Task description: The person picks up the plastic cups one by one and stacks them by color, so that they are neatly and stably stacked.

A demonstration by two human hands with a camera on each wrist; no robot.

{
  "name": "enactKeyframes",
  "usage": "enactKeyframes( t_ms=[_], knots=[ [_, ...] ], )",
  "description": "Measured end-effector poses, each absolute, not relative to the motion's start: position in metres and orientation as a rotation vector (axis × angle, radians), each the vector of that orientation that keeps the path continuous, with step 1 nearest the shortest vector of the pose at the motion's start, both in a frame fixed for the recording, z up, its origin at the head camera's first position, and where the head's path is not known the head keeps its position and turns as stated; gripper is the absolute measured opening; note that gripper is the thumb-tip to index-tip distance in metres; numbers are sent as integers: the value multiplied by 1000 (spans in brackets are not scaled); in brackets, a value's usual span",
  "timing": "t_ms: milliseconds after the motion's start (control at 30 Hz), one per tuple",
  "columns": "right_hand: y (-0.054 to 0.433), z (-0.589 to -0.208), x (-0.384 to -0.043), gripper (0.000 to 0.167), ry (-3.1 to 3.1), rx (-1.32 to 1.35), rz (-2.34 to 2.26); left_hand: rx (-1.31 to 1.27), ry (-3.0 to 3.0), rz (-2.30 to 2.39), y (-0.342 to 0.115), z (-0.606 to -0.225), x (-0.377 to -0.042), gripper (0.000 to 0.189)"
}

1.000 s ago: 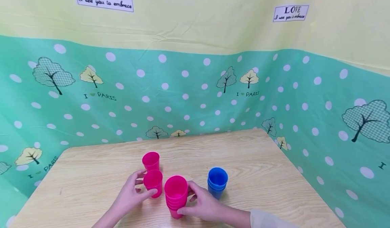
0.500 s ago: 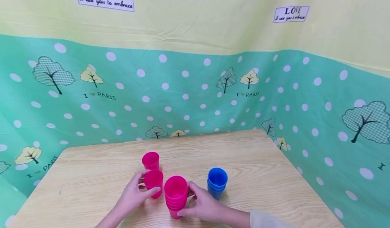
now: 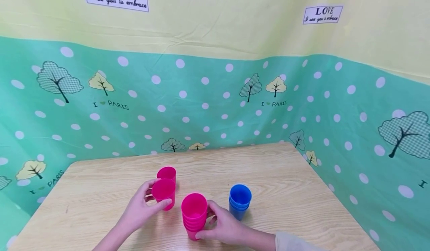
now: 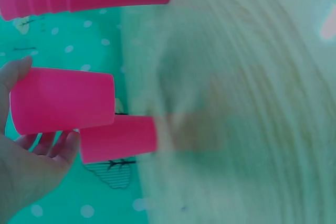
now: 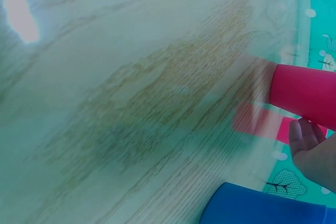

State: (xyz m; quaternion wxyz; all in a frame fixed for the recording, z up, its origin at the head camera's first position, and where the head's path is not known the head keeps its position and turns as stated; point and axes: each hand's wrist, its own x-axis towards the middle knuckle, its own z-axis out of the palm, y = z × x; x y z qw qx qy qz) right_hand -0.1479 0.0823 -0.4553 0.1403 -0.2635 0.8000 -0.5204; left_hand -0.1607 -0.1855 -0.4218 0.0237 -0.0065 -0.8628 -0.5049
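My left hand grips a single pink cup by its sides, thumb on the near side. In the left wrist view this held cup's base is off the wooden table. Just behind it a second pink cup stands upright, partly hidden by the held one. To the right, my right hand holds a stack of nested pink cups around its right side, fingers behind and thumb in front. In the right wrist view, fingers lie along the stack's side.
A stack of nested blue cups stands right of the pink stack, close behind my right hand. The wooden table meets a green and yellow patterned cloth at the back and sides.
My left hand has raised the single pink cup and carried it slightly left and back, away from the pink stack. The right hand keeps its hold without moving.
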Motion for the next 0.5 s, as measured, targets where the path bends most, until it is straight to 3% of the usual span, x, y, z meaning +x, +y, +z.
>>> enactKeyframes(
  t_ms=[500],
  knots=[
    [82, -452, -149, 55, 2317, -726, -1473, -276, -2567, -1512, -180, -359, -144, 66]
  ],
)
